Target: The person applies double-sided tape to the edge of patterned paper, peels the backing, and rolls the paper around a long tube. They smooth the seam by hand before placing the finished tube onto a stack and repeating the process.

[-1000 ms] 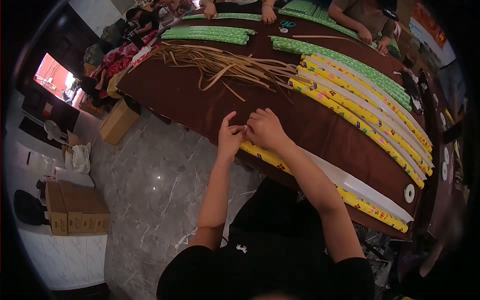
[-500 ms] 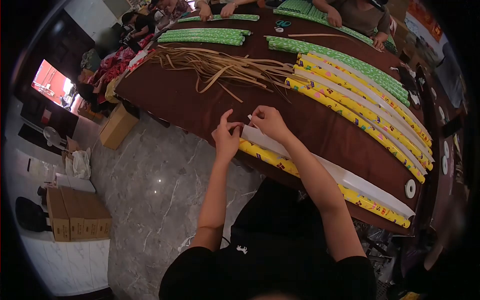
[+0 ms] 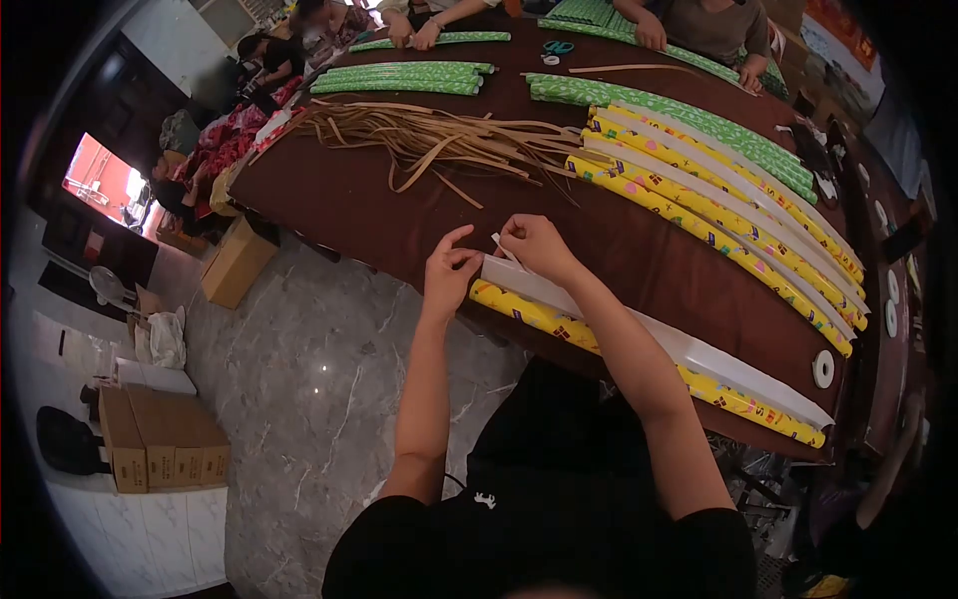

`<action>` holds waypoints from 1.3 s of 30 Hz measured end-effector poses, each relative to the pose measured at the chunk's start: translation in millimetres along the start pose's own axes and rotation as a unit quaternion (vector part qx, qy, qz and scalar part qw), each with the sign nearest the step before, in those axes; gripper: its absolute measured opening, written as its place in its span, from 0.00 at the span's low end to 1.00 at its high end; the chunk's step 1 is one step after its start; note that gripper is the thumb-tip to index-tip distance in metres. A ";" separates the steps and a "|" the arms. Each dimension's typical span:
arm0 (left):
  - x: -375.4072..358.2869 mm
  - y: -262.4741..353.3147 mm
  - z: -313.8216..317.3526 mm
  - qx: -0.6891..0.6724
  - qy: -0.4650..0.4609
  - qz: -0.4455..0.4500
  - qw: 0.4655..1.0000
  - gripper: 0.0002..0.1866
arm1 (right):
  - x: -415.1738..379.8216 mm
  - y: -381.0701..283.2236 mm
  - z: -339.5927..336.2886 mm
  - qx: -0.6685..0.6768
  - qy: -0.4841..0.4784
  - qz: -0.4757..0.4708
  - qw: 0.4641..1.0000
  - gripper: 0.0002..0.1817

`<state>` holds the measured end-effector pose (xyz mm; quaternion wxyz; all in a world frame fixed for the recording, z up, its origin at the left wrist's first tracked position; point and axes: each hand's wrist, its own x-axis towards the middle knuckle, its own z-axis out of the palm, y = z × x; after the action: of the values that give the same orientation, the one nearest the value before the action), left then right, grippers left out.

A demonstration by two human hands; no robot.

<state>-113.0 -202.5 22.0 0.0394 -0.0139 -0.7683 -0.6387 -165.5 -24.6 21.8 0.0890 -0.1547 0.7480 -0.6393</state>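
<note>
Head view. My left hand (image 3: 449,272) rests at the near left end of the roll (image 3: 639,349), fingers curled and thumb raised, its fingertips at the end of the white flap (image 3: 599,304); whether it pinches the paper or only touches it I cannot tell. My right hand (image 3: 536,245) sits just beside it, slightly farther onto the table (image 3: 349,200), thumb and forefinger closed on a thin pale strip (image 3: 502,246) that stands up from the flap's end; the other fingers are folded in. The roll, yellow with small printed motifs, lies along the near edge of the brown table, running from my hands away to the right, the white flap lying flat along its far side. A tape ring (image 3: 823,368) lies near the roll's right end. Farther back, a row of yellow rolls (image 3: 718,215) with white flaps lies side by side, and beyond it green rolls (image 3: 689,120). A loose heap of tan strips (image 3: 439,140) spreads across the table's middle, well apart from my hands. More green rolls (image 3: 399,78) and scissors (image 3: 559,47) lie at the far side, where other people's hands (image 3: 424,35) rest on the table. On the floor at left stand cardboard boxes (image 3: 165,439).
</note>
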 end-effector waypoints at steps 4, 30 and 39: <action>0.5 -1.0 -1.6 0.010 -0.009 0.004 1.000 0.24 | -2.2 -6.6 -1.7 0.006 -0.017 0.028 0.999 0.06; -50.7 17.4 74.7 0.326 -0.131 0.443 0.825 0.08 | 8.7 5.1 -22.9 0.092 0.016 0.003 0.996 0.08; -83.7 19.1 138.5 0.311 -0.246 0.439 0.807 0.11 | 5.3 -24.4 -78.9 0.051 0.060 -0.021 0.997 0.09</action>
<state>-34.1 -60.5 9.1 0.1273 -0.4933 -0.8216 -0.2557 -193.7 43.5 59.2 0.0387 -0.1274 0.7146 -0.6868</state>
